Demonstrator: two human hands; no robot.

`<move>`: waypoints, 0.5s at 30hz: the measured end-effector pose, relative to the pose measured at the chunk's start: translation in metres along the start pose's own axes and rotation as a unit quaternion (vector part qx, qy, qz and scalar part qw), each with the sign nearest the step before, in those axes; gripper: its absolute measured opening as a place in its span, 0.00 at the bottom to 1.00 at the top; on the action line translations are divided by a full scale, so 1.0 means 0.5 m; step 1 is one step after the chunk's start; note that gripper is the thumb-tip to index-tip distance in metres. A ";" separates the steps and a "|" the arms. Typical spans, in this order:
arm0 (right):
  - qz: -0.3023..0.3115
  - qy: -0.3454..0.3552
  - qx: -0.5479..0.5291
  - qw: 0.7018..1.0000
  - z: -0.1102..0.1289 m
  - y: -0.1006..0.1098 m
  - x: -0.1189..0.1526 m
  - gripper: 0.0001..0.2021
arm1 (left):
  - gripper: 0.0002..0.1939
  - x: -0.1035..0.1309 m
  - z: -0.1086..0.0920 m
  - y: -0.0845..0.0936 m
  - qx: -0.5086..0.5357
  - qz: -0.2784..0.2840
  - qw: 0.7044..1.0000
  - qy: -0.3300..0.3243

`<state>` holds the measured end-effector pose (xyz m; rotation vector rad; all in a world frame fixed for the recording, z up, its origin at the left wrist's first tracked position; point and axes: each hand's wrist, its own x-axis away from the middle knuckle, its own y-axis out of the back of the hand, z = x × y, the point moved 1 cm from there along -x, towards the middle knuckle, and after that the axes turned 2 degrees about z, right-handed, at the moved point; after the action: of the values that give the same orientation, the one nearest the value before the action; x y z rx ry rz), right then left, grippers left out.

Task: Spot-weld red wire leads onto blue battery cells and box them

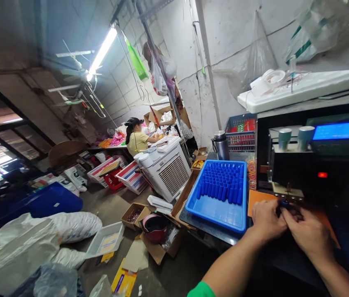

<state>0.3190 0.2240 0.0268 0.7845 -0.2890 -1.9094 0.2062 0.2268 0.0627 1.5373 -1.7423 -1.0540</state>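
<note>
Both hands meet in front of a dark machine (288, 165) at the right. My left hand (267, 218) has its fingers closed around a small dark piece (283, 203), just below the machine's pale metal plate (288, 192). My right hand (308, 231) is closed against the same spot from the other side; what its fingertips grip is mostly hidden. An orange sheet (256, 199) lies under and beside the hands. Left of them, a light blue tray (216, 212) holds several dark blue tubes (220, 181) standing in rows toward its far end.
A steel flask (220, 145) and a blue-grey crate (240, 140) stand behind the tray. White foam (304, 88) lies on top of the machine's housing. Open cartons (134, 214) and white sacks (69, 227) are on the floor. A person (137, 138) sits at a far table.
</note>
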 end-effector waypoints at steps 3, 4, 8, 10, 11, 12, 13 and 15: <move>0.005 -0.021 -0.009 1.000 0.005 0.009 0.004 0.28 | 0.12 0.002 -0.001 0.005 0.013 -0.004 1.000 0.001; 0.009 -0.024 -0.011 1.000 0.005 0.011 0.006 0.28 | 0.12 0.002 -0.001 0.006 0.015 -0.007 1.000 0.001; -0.002 -0.014 -0.020 1.000 -0.001 0.009 0.008 0.27 | 0.12 0.003 -0.003 0.009 0.011 -0.009 1.000 0.008; -0.006 -0.013 -0.024 1.000 -0.002 0.009 0.007 0.27 | 0.13 0.003 -0.004 0.010 0.011 -0.005 1.000 0.010; -0.001 -0.026 -0.028 0.999 -0.001 0.009 0.006 0.27 | 0.13 0.002 -0.004 0.011 0.013 -0.005 1.000 0.011; 0.013 -0.047 -0.040 0.998 0.002 0.011 0.006 0.27 | 0.14 0.001 -0.005 0.011 0.014 -0.005 1.000 0.011; 0.032 -0.077 -0.061 0.995 0.006 0.014 0.007 0.28 | 0.14 0.001 -0.005 0.011 0.014 -0.004 1.000 0.012; 0.074 -0.142 -0.128 0.979 0.014 0.025 0.015 0.30 | 0.14 0.000 -0.005 0.012 0.013 0.001 1.000 0.017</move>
<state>0.3217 0.2106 0.0356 0.3100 -0.2622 -1.8679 0.2054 0.2266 0.0691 1.5605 -1.7389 -1.0026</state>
